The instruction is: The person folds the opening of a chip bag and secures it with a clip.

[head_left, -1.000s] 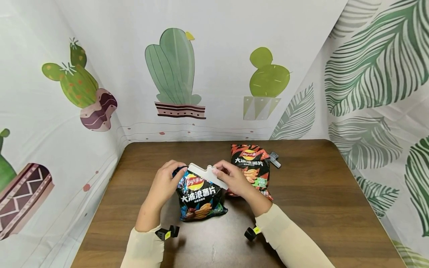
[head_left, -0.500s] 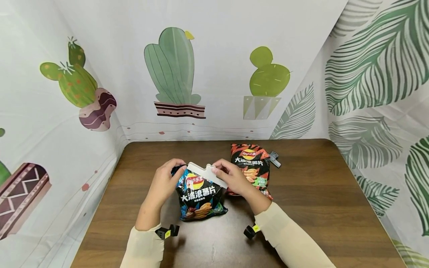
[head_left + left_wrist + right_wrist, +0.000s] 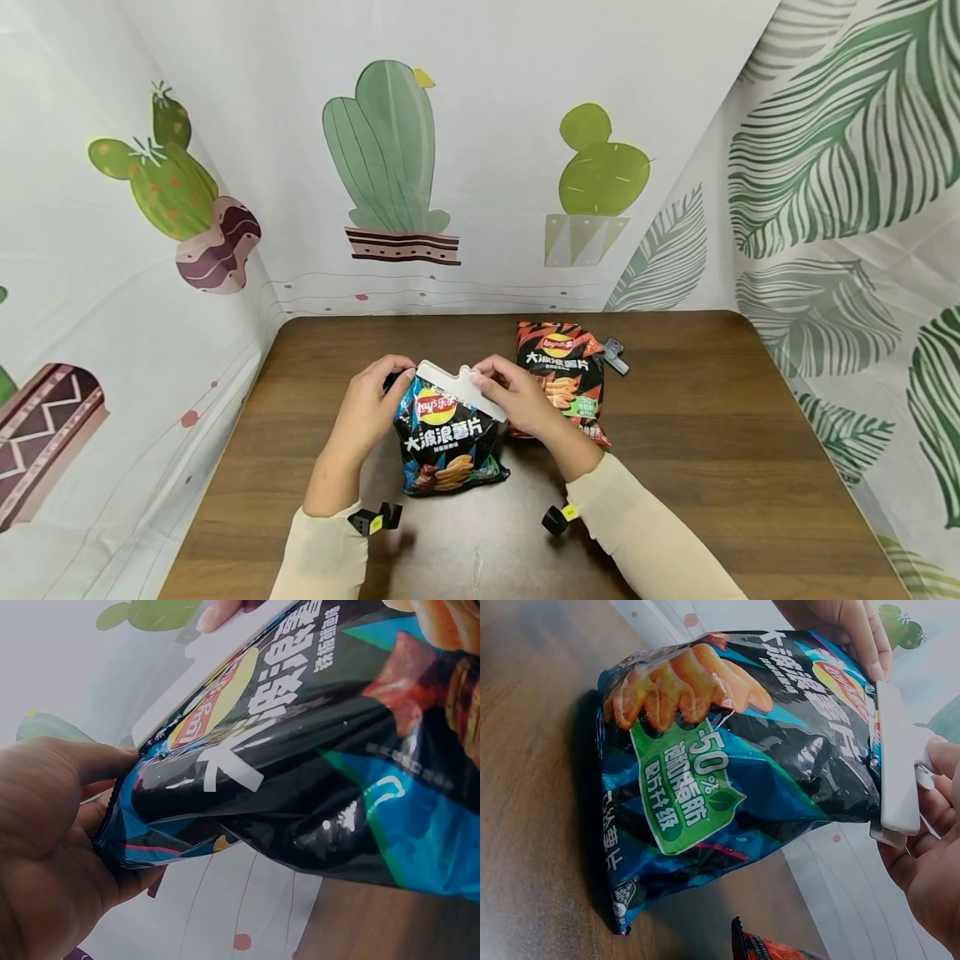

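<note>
A blue-and-black chip bag (image 3: 446, 442) stands on the table in front of me, its top edge tilted down to the right. Across that top edge lies a white bag clip (image 3: 457, 385), also seen along the bag's mouth in the right wrist view. My left hand (image 3: 372, 398) pinches the bag's top left corner between thumb and fingers; the left wrist view shows the folded corner in its grip. With thumb and fingers, my right hand (image 3: 937, 825) holds the clip by its handle, near the bag's right end.
A red-and-black chip bag (image 3: 558, 367) lies behind my right hand. Beside its upper right edge is a grey clip (image 3: 616, 356). The brown table (image 3: 712, 433) ends at a printed cloth backdrop (image 3: 495, 167).
Both hands, the bag and the clip stay almost in place. The clip and the right hand have shifted very slightly up and to the left in the head view.
</note>
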Demonstrator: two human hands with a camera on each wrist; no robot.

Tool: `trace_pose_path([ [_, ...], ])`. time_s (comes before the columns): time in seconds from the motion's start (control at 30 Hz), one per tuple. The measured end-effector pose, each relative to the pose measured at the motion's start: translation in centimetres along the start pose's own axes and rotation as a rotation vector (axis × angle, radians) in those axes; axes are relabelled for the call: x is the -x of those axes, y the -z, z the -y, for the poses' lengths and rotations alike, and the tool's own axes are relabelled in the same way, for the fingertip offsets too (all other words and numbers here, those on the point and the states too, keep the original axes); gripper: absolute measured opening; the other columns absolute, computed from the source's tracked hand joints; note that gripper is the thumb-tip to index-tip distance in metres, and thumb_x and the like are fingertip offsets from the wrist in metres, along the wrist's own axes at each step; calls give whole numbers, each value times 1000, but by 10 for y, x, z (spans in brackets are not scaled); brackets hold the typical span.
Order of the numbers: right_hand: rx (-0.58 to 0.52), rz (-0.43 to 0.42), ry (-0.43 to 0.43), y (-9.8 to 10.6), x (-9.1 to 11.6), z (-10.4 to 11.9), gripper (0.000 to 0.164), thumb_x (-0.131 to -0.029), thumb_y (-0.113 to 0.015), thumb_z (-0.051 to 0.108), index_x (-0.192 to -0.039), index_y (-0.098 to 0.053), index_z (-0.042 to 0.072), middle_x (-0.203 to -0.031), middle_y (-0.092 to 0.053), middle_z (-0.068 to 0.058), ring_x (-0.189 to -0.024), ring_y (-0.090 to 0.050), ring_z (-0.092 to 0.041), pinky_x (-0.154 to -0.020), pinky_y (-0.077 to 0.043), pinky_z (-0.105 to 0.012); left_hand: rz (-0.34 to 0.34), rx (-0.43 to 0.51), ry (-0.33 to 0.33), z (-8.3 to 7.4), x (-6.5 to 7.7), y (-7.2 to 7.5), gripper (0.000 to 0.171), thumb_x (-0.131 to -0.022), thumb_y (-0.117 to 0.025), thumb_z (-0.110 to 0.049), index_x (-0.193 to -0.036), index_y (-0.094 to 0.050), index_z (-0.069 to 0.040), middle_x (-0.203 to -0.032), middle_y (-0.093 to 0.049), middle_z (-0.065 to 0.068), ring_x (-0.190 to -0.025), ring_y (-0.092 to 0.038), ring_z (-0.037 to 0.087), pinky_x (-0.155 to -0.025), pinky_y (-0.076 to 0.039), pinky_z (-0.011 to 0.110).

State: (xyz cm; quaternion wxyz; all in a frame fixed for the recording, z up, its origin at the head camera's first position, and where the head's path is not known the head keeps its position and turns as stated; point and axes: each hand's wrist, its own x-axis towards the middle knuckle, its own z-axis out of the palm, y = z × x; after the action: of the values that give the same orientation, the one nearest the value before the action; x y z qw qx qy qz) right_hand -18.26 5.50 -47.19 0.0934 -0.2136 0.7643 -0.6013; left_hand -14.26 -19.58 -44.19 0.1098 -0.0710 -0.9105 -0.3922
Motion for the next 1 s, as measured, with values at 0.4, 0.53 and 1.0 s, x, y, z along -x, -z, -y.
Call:
trace_pose_path([
  [0.4,-5,0,2,-3,-2,-8,18,-103,-58,14,-115,-66,3,-99,-64,-15,-81,-55,-7,-71,-45,-22,-12,-20,-2,-2,0,-2,14,-105,-56,-20,-111,-66,-12,-108,-71,7,-93,-64,22,-84,-52,43],
  [0.53,-15,0,15,-3,-5,-20,17,-103,-60,19,-114,-67,8,-99,-64,-12,-81,-56,-10,-70,-45,-23,-12,-21,-2,-2,0,-2,15,-105,-55,-20,-111,-65,-11,-108,-71,7,-93,-64,21,-85,-52,43],
  [1.0,-29,13,-54,-3,-4,-17,24,-104,-58,17,-122,-65,4,-102,-63,-12,-84,-55,-9,-73,-45,-22,-6,-32,-3,-1,1,-2,15,-105,-57,-21,-112,-66,-13,-109,-70,9,-95,-63,23,-84,-51,44],
])
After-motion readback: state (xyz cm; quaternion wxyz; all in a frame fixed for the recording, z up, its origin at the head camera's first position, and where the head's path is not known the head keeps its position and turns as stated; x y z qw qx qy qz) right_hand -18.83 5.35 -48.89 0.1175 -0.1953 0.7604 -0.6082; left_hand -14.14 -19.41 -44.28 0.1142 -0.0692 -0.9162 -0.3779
